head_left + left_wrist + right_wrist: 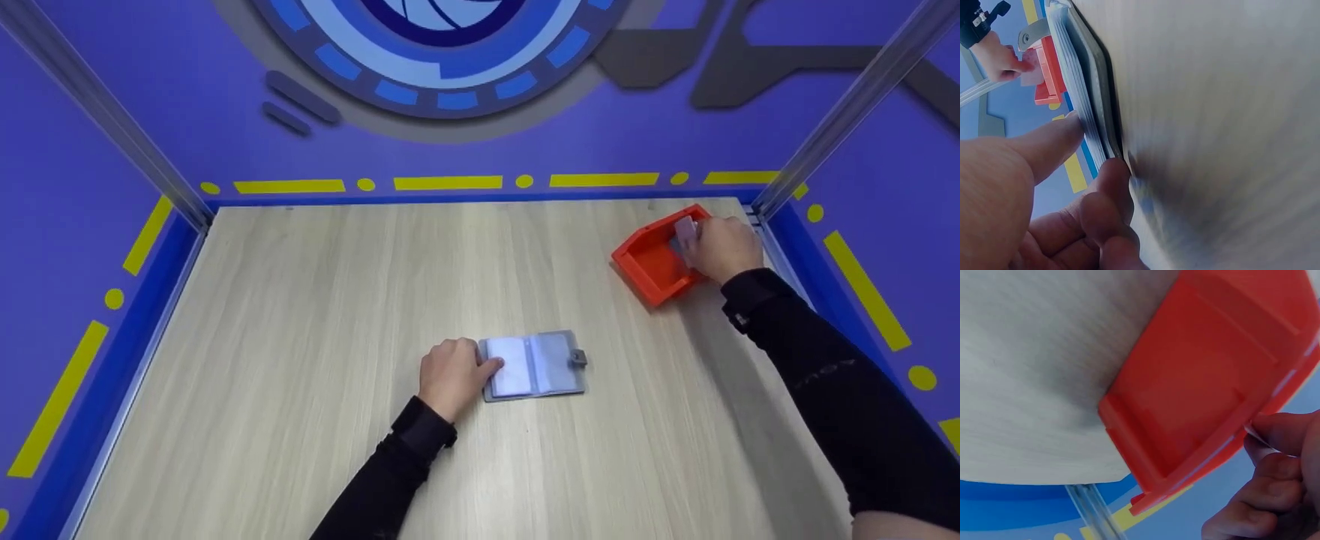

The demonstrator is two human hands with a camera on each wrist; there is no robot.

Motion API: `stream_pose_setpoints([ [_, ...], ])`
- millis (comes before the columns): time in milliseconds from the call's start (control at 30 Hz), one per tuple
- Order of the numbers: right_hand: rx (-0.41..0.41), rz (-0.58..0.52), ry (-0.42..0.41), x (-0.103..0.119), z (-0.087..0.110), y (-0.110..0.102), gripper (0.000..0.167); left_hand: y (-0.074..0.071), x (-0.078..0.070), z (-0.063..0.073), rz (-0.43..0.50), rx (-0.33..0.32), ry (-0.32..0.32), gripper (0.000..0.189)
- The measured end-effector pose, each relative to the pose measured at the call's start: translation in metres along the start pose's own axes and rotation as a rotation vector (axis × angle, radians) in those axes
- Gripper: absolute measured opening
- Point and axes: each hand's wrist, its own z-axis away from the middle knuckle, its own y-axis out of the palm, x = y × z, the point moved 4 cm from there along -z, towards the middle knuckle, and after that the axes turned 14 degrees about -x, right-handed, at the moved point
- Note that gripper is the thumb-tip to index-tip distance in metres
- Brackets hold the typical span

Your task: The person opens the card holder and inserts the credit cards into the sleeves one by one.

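A small grey card holder (556, 366) with clear plastic sleeves lies spread on the table, its snap strap pointing right. My left hand (451, 376) pinches its left edge, thumb on the sleeves and fingers against the cover's edge, as the left wrist view shows. At the back right, my right hand (724, 249) pinches a pale card (685, 230) over an orange-red open bin (646, 276). In the right wrist view only a sliver of the card (1259, 439) shows between thumb and finger, beside the bin's rim.
The wood-grain table (322, 300) is bounded by blue-purple panels (480, 157) at the back and sides. Metal posts (840, 112) rise at the back corners. The bin sits close to the back right corner.
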Motion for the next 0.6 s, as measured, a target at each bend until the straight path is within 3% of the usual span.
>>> stream_pose_setpoints([
  [267,0.004,-0.045,-0.079,0.011,0.005,-0.011,0.027,0.001,0.0,0.001,-0.005,-0.004,0.021,0.047],
  [600,0.011,-0.172,-0.127,0.04,0.012,-0.019,0.024,0.001,-0.001,0.001,-0.015,-0.024,0.026,0.049],
])
